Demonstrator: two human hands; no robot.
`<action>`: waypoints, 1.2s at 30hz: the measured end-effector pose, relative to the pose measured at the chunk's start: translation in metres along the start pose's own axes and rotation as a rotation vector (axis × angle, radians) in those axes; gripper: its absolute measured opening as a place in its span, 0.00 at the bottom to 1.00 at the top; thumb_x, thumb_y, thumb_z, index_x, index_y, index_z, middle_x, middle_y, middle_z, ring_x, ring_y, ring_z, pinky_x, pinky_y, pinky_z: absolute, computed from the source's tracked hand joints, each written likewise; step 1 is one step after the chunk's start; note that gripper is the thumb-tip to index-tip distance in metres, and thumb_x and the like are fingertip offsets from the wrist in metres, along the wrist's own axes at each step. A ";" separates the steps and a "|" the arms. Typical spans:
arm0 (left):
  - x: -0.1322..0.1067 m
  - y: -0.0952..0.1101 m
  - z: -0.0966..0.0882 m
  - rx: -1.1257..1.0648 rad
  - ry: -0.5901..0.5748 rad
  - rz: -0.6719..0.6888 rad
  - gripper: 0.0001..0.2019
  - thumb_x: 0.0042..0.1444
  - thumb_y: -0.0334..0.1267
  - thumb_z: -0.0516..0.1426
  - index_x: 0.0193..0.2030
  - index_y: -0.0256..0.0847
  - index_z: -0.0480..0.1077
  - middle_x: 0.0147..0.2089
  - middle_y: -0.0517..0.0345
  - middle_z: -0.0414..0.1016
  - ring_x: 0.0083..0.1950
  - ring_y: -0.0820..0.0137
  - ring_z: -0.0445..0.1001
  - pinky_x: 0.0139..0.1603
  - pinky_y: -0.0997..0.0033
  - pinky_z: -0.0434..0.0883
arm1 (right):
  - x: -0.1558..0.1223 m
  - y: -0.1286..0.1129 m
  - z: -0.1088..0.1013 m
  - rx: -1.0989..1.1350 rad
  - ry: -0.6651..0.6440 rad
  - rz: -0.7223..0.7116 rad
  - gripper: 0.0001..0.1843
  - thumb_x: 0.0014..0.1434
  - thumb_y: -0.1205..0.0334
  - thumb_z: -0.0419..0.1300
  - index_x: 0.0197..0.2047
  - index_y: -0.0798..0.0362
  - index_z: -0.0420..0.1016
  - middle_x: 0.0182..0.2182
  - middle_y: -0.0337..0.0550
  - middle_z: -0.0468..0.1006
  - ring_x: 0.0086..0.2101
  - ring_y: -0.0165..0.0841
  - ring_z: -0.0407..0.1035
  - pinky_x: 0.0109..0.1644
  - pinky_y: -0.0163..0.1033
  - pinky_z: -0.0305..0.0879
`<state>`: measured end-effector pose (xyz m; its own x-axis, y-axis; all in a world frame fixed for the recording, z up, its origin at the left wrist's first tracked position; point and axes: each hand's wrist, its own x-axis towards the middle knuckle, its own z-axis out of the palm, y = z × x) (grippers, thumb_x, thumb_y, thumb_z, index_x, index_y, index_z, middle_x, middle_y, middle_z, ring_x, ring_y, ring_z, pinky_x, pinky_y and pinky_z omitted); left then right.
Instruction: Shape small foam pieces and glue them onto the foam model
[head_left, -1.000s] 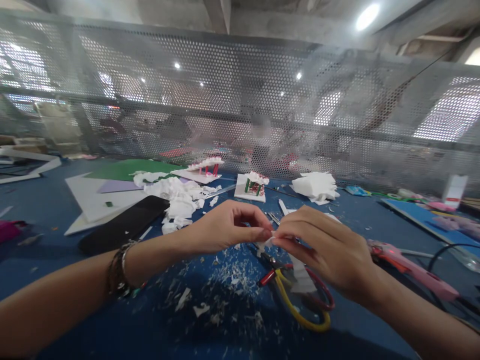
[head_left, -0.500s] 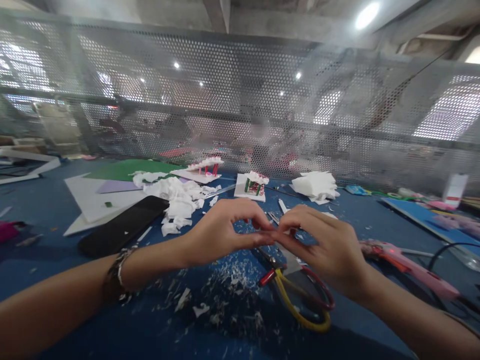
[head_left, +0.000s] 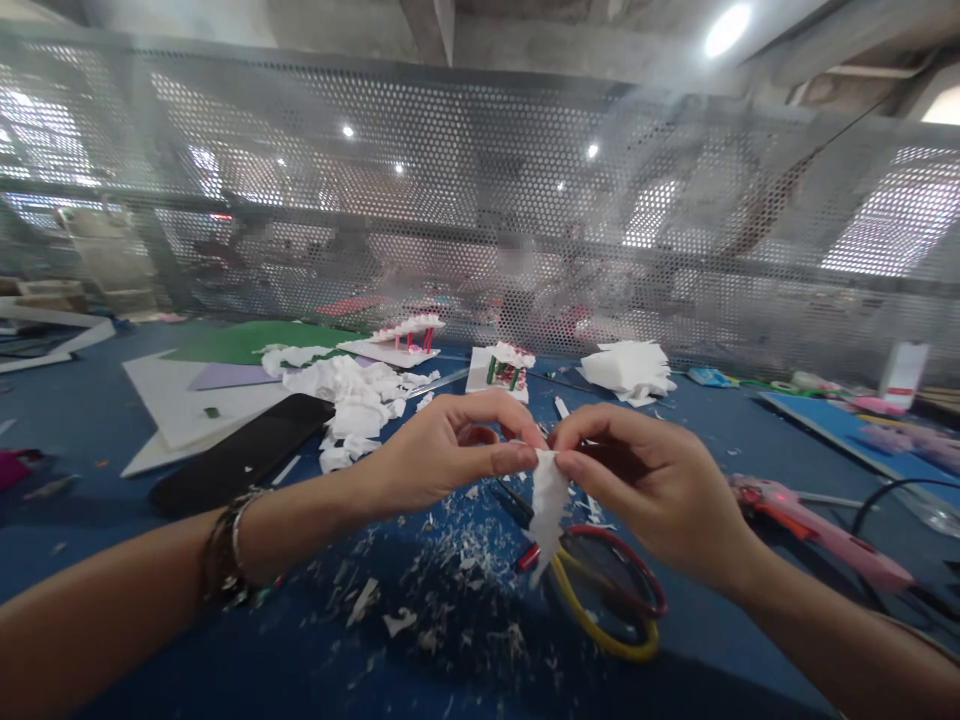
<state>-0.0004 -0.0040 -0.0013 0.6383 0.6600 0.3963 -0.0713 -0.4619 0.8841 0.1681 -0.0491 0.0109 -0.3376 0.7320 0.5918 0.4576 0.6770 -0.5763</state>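
Between my two hands a torn strip of white tissue paper (head_left: 549, 505) hangs down, pinched at its top edge. My left hand (head_left: 457, 445) grips it with thumb and forefinger, and my right hand (head_left: 637, 465) does the same from the other side; the fingertips nearly meet. Below the strip lie scissors (head_left: 611, 640) with one red and one yellow handle loop, their blades partly hidden by the paper. Small white paper scraps (head_left: 450, 590) are scattered on the blue tabletop (head_left: 285, 650) under my hands.
A black phone (head_left: 244, 455) and a crumpled tissue heap (head_left: 349, 395) lie left. Two small models, one with red posts (head_left: 416, 340) and one with green posts (head_left: 504, 370), stand behind. A tissue stack (head_left: 630, 370) and a pink glue gun (head_left: 825, 530) are to the right.
The white strip has swung from a slant towards the right to hanging straight down, facing me more broadly. My fingertips have shifted slightly upward and still pinch it.
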 end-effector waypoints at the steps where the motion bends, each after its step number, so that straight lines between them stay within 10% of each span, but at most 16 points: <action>1: 0.000 0.000 0.000 0.010 0.002 0.000 0.05 0.46 0.37 0.56 0.28 0.38 0.69 0.32 0.60 0.67 0.34 0.76 0.64 0.34 0.77 0.63 | 0.000 0.000 0.001 -0.010 0.009 -0.010 0.04 0.50 0.67 0.54 0.25 0.55 0.66 0.21 0.36 0.70 0.22 0.21 0.63 0.24 0.24 0.62; 15: 0.000 0.003 -0.004 0.353 0.111 0.078 0.06 0.48 0.38 0.55 0.30 0.37 0.69 0.29 0.60 0.69 0.29 0.78 0.66 0.29 0.79 0.64 | 0.000 0.004 0.004 -0.173 0.025 -0.093 0.03 0.49 0.64 0.56 0.29 0.54 0.67 0.24 0.36 0.72 0.24 0.21 0.66 0.28 0.25 0.64; 36: -0.012 0.001 0.004 0.033 0.089 -0.256 0.06 0.46 0.39 0.56 0.27 0.37 0.70 0.22 0.64 0.66 0.25 0.80 0.61 0.30 0.78 0.59 | 0.002 0.012 -0.002 -0.467 -0.152 -0.584 0.06 0.56 0.71 0.47 0.32 0.56 0.64 0.30 0.43 0.70 0.34 0.26 0.63 0.37 0.32 0.63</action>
<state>-0.0051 -0.0152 -0.0064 0.5620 0.8069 0.1820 0.1097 -0.2908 0.9505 0.1745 -0.0398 0.0059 -0.7254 0.2903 0.6241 0.4591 0.8796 0.1245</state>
